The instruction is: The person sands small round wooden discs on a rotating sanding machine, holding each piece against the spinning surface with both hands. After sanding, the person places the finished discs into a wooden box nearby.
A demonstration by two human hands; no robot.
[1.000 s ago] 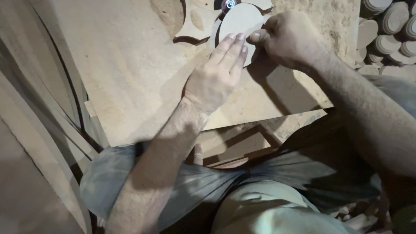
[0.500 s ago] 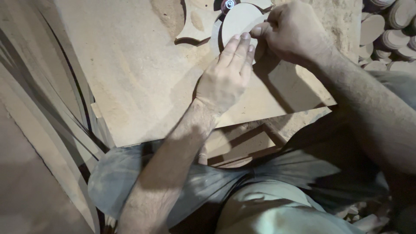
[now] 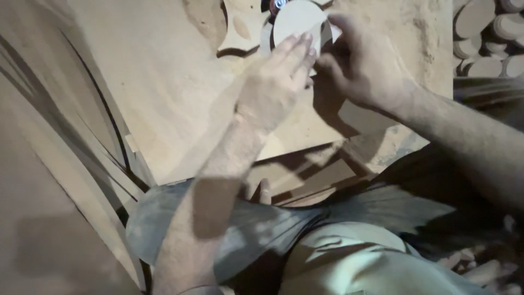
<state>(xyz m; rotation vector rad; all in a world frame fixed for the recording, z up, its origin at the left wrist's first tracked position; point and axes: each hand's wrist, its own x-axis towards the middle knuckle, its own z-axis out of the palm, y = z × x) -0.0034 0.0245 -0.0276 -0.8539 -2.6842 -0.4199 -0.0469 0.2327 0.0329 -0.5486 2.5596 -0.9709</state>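
Wooden pale round disc [image 3: 297, 22] resting at tan flat board [image 3: 164, 82] top edge; pressing down flat with left hand [image 3: 273, 90], fingers spread; pinching rim with right hand [image 3: 360, 71]; keeping fingertips clear.

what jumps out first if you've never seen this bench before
Top centre, the left hand lies flat with its fingertips on a pale round wooden disc, while the right hand grips the disc's right edge. Both rest on a dusty wooden board; similar cut discs pile at the upper right.
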